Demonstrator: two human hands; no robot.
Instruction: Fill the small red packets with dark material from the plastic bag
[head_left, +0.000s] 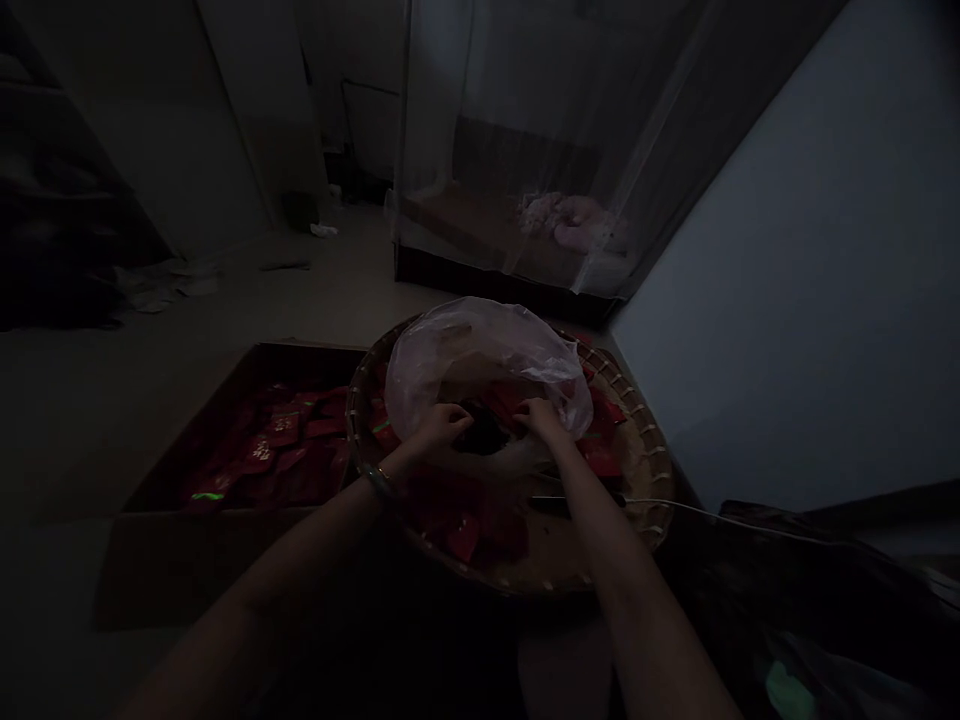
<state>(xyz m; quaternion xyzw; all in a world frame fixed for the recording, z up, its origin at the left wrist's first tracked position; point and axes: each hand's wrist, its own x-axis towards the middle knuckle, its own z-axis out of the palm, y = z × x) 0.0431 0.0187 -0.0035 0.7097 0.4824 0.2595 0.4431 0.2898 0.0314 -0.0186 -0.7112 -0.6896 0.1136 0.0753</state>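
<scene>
A round woven bamboo tray (654, 440) stands in front of me in dim light. On it sits a clear plastic bag (487, 325) with its mouth open towards me. My left hand (445, 425), with a bangle on the wrist, is inside the bag's mouth with thumb and fingers pinched together. Facing it, my right hand (540, 416) has its fingers curled closed beside something red in the bag. A dark mass (484, 430) lies between the hands. What the fingertips hold is too dark to tell. Red packets (461, 535) lie on the tray around the bag.
An open cardboard box (217, 530) of red packets (281, 430) stands left of the tray. A phone-like dark object (550, 504) lies on the tray, with a white cable (697, 508) running right. Beyond is a netted bed (480, 225); a wall (795, 270) rises at right.
</scene>
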